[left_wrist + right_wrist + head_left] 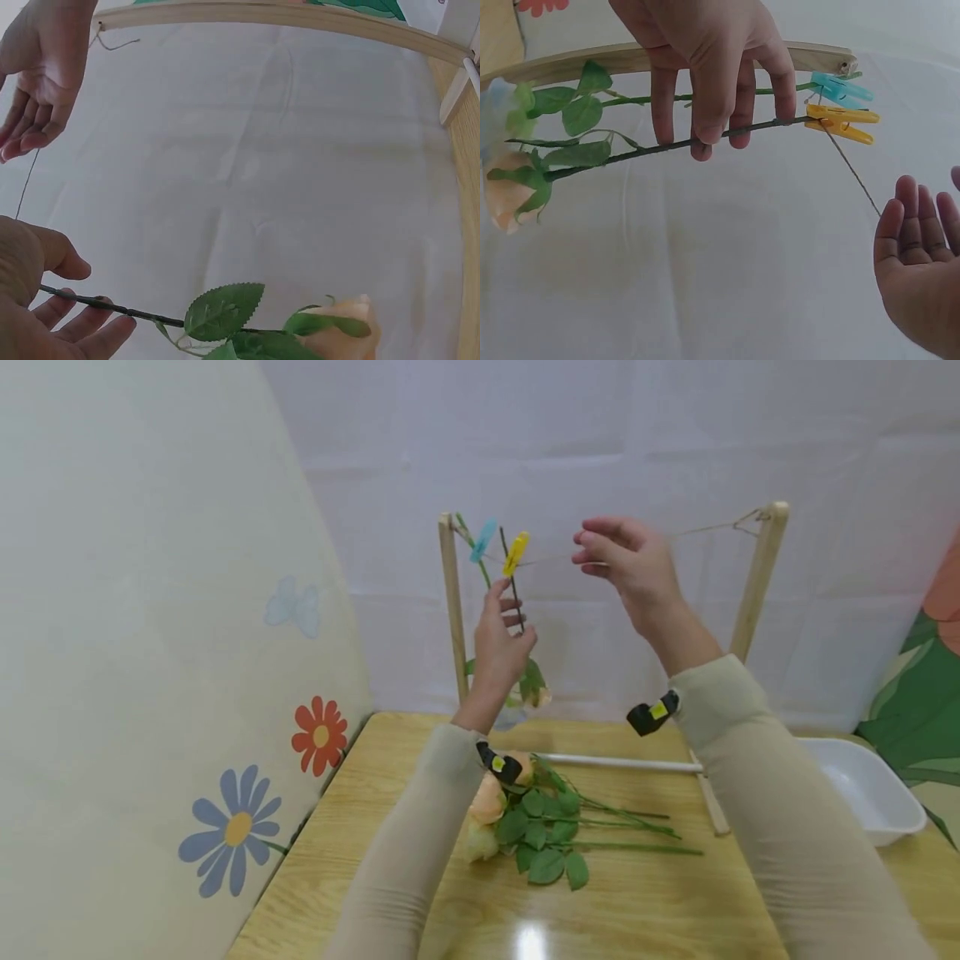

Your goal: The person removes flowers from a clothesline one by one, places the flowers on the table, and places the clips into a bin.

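Note:
A peach rose hangs head down by its dark stem from a yellow clothespin on a thin string. My left hand is at that stem; its fingers lie loosely along it, and the left wrist view shows the thumb apart from it. To its left, a light blue clothespin holds a green stem with leaves and a pale bloom. Farther right, my right hand is beside the string, fingers loosely bent and holding no flower or clothespin.
Wooden posts carry the string at both ends. Below lie several cut roses on the wooden table, stems pointing right. A white rod crosses behind them. At the right stands a white basin.

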{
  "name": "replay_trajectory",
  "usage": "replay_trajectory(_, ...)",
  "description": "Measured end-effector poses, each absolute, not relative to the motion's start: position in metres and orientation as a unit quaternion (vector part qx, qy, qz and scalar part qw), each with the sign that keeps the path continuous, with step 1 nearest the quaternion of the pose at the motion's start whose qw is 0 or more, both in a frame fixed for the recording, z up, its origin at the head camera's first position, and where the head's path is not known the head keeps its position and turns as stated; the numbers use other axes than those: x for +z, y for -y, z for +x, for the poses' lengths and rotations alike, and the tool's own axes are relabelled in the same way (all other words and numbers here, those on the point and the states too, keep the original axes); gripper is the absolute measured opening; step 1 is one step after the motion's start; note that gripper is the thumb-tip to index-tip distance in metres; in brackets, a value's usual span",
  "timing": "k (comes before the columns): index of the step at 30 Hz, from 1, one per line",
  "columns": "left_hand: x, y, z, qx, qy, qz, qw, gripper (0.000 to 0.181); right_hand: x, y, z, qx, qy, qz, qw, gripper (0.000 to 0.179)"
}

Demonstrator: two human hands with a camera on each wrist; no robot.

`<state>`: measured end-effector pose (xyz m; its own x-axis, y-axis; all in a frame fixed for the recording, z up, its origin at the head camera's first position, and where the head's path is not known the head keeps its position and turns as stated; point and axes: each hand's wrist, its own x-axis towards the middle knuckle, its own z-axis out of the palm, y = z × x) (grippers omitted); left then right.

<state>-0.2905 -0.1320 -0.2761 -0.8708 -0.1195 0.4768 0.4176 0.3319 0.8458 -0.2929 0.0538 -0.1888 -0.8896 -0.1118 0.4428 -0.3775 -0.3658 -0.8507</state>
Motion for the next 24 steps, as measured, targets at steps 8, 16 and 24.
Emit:
replay_trajectory(8, -0.281, 0.134, -0.29, -0.555, 0.783, -0.11, 0.259, 0.062, -0.185, -0.034, -0.295, 0.782, 0.578, 0.223, 0.07, 0.032)
replay_trajectory(16, -0.283, 0.138, -0.288, -0.548, 0.781, -0.114, 0.277, 0.059, -0.18, -0.019, -0.296, 0.751, 0.616, 0.229, 0.062, 0.039)
replay_trajectory(24, -0.284, 0.141, -0.287, -0.55, 0.779, -0.119, 0.278, 0.059, -0.177, -0.007, -0.298, 0.712, 0.665, 0.217, 0.066, 0.04)
